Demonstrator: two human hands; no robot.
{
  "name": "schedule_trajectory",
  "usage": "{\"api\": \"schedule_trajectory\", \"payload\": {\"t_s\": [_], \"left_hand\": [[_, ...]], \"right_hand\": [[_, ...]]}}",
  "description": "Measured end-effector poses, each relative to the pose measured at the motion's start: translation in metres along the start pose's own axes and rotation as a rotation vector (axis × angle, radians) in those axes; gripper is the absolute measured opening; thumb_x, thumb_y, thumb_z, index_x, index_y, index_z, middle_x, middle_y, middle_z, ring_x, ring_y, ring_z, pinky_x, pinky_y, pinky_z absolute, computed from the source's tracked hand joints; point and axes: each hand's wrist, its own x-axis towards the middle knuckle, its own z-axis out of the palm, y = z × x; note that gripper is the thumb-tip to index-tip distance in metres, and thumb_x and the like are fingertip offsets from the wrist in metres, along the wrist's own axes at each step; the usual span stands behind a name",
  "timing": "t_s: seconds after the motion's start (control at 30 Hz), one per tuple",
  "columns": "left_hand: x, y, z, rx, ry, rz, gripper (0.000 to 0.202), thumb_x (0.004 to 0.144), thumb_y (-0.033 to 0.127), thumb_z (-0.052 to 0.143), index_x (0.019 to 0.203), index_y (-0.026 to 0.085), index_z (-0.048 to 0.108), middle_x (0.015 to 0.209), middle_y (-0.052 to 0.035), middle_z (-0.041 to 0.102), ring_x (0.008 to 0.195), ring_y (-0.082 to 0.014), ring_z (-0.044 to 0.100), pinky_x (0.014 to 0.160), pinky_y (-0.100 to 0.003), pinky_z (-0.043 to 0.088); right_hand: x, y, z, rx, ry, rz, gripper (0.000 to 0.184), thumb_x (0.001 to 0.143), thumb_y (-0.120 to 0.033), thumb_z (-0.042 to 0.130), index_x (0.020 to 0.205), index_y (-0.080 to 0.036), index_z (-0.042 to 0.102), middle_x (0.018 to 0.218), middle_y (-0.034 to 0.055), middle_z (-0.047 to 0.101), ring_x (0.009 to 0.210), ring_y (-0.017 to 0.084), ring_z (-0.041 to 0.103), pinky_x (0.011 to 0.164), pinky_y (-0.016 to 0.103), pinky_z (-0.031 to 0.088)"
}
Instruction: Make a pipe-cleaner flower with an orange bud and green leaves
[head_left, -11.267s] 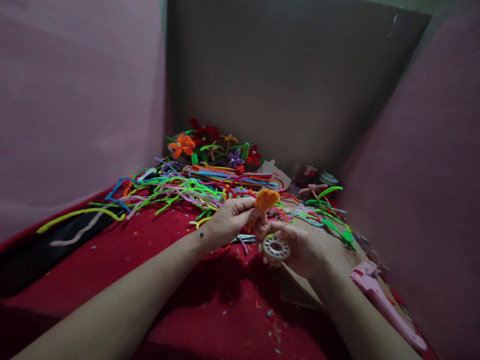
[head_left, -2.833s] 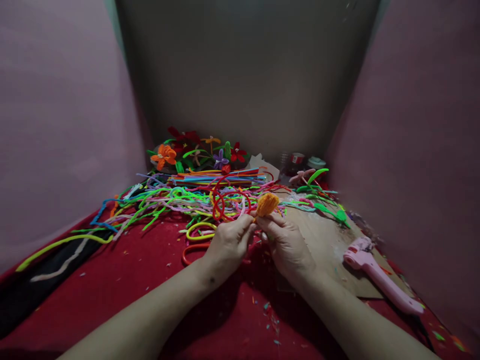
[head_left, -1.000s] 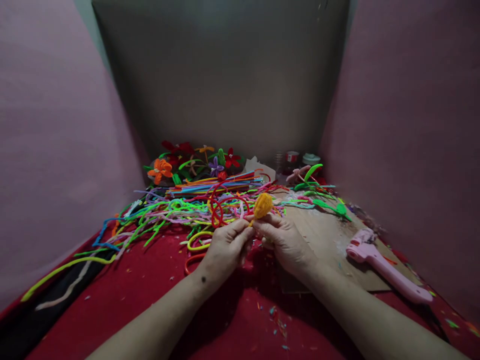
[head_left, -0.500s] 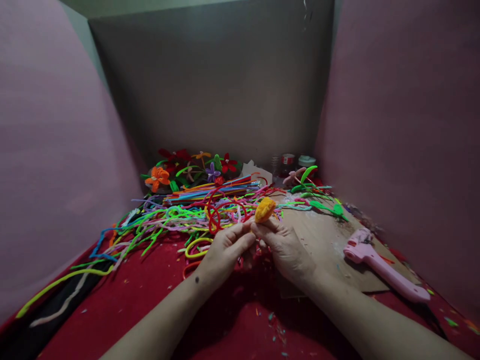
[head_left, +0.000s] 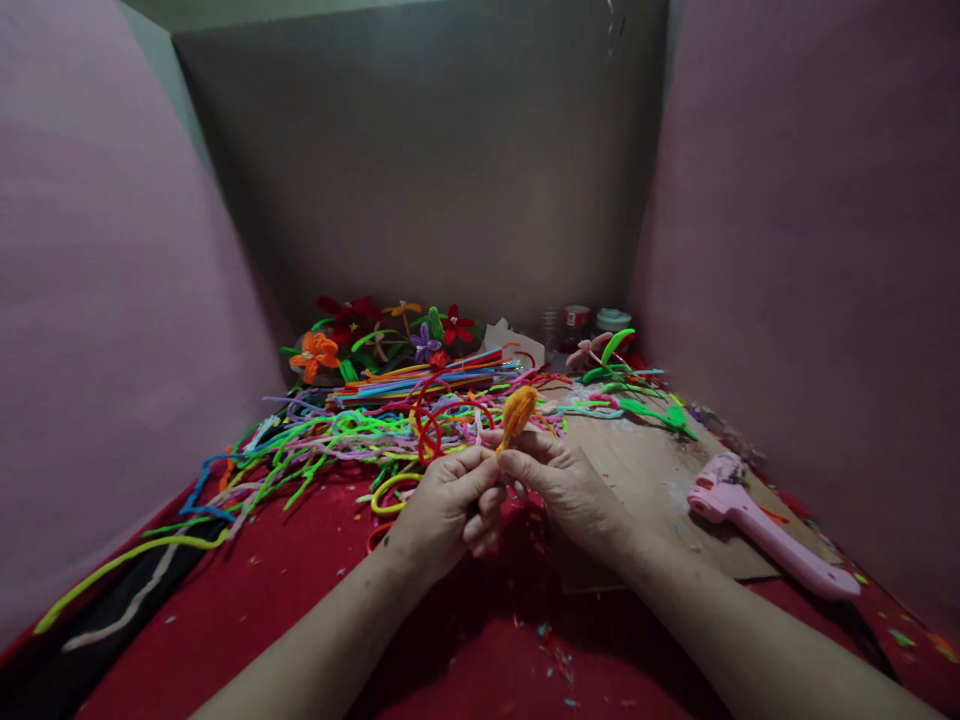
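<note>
Both my hands meet in the middle of the view over the red cloth (head_left: 300,600). Between them stands a fuzzy orange pipe-cleaner petal (head_left: 517,412) on a short stem. My left hand (head_left: 450,505) pinches the stem from the left with its fingers curled. My right hand (head_left: 562,485) pinches the same stem from the right, thumb and fingertips pressed together just under the petal. A tangle of coloured pipe cleaners (head_left: 337,430) lies just beyond my hands.
Finished pipe-cleaner flowers (head_left: 375,335) sit at the back. A pink glue gun (head_left: 757,525) lies on a cardboard sheet (head_left: 645,480) at the right, with green leaf pieces (head_left: 645,400) and small jars (head_left: 592,322) behind. Pink walls close in left and right; a black strip (head_left: 112,600) lies at left.
The orange petal has turned more upright and edge-on between my fingers. My left hand's fingers have curled in further around the stem. The view has hardly shifted.
</note>
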Motion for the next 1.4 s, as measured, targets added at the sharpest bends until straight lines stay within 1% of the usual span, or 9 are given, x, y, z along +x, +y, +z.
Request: {"api": "schedule_trajectory", "payload": {"t_s": [0.17, 0.43, 0.53, 0.6, 0.7, 0.8, 1.13, 1.27, 1.4], "left_hand": [[0.000, 0.000, -0.007, -0.185, -0.125, -0.074, 0.014, 0.082, 0.026, 0.054, 0.075, 0.014, 0.052, 0.048, 0.0087, 0.039, 0.028, 0.0006, 0.019, 0.026, -0.012, 0.032], [-0.001, -0.002, -0.007, -0.384, -0.342, -0.147, 0.012, 0.082, 0.017, 0.050, 0.072, 0.013, 0.054, 0.046, 0.0100, 0.031, 0.026, 0.0010, 0.011, 0.024, -0.011, 0.030], [-0.001, -0.001, -0.007, -0.260, -0.276, -0.132, 0.014, 0.083, 0.023, 0.050, 0.073, 0.014, 0.055, 0.046, 0.0096, 0.033, 0.027, 0.0002, 0.014, 0.026, -0.013, 0.031], [0.000, 0.002, -0.006, -0.014, -0.162, -0.067, 0.021, 0.084, 0.031, 0.049, 0.074, 0.014, 0.056, 0.048, 0.0070, 0.040, 0.029, -0.0016, 0.027, 0.032, -0.016, 0.036], [0.001, 0.011, -0.005, 0.454, 0.083, 0.143, 0.025, 0.082, 0.035, 0.052, 0.075, 0.013, 0.060, 0.061, 0.0010, 0.054, 0.051, -0.0074, 0.050, 0.051, -0.018, 0.044], [-0.001, 0.022, -0.002, 0.577, 0.235, 0.298, 0.020, 0.075, 0.032, 0.061, 0.088, 0.017, 0.061, 0.076, 0.0003, 0.059, 0.070, -0.0110, 0.053, 0.064, -0.020, 0.045], [-0.014, 0.039, -0.009, 0.330, 0.037, 0.272, 0.037, 0.063, 0.018, 0.071, 0.099, 0.019, 0.062, 0.077, 0.0002, 0.055, 0.066, -0.0091, 0.050, 0.058, -0.018, 0.041], [-0.017, 0.041, -0.008, 0.364, 0.077, 0.423, 0.027, 0.063, 0.015, 0.072, 0.086, 0.020, 0.060, 0.074, 0.0024, 0.053, 0.066, -0.0079, 0.049, 0.061, -0.018, 0.043], [-0.019, 0.044, -0.005, 0.613, 0.062, 0.611, 0.020, 0.065, 0.013, 0.070, 0.080, 0.018, 0.059, 0.081, 0.0000, 0.052, 0.077, -0.0111, 0.050, 0.071, -0.022, 0.044]], "right_hand": [[0.000, -0.003, -0.005, -0.038, -0.056, -0.023, 0.019, 0.076, -0.031, 0.061, 0.090, -0.020, 0.068, 0.076, 0.0007, 0.059, 0.068, 0.011, 0.050, 0.062, 0.024, 0.040], [0.005, 0.011, -0.007, 0.294, -0.204, 0.096, 0.022, 0.075, -0.028, 0.064, 0.095, -0.020, 0.067, 0.067, -0.0004, 0.058, 0.055, 0.007, 0.045, 0.050, 0.020, 0.030], [0.004, 0.012, -0.006, 0.275, -0.136, 0.046, 0.020, 0.076, -0.027, 0.063, 0.092, -0.018, 0.068, 0.064, -0.0010, 0.056, 0.053, 0.007, 0.041, 0.049, 0.020, 0.028], [0.003, 0.010, -0.005, 0.196, -0.069, -0.002, 0.019, 0.076, -0.029, 0.062, 0.091, -0.019, 0.068, 0.064, -0.0009, 0.056, 0.054, 0.008, 0.041, 0.051, 0.021, 0.031], [0.001, 0.003, -0.004, -0.008, 0.024, -0.114, 0.018, 0.077, -0.032, 0.061, 0.089, -0.022, 0.070, 0.078, 0.0018, 0.061, 0.072, 0.014, 0.051, 0.066, 0.027, 0.040], [-0.002, -0.005, -0.002, -0.255, 0.062, -0.232, 0.017, 0.080, -0.033, 0.057, 0.088, -0.026, 0.071, 0.093, 0.0022, 0.062, 0.093, 0.020, 0.051, 0.084, 0.034, 0.038], [-0.009, -0.011, 0.006, -0.758, -0.114, -0.454, 0.019, 0.085, -0.020, 0.051, 0.086, -0.027, 0.069, 0.096, 0.0006, 0.064, 0.092, 0.018, 0.051, 0.088, 0.037, 0.031], [-0.010, -0.009, 0.007, -0.869, -0.026, -0.473, 0.018, 0.084, -0.019, 0.052, 0.081, -0.025, 0.069, 0.089, 0.0007, 0.064, 0.085, 0.017, 0.050, 0.082, 0.036, 0.032], [-0.011, -0.006, 0.006, -0.963, 0.025, -0.488, 0.019, 0.084, -0.017, 0.051, 0.082, -0.025, 0.069, 0.089, 0.0015, 0.064, 0.081, 0.018, 0.048, 0.080, 0.037, 0.033]]}}
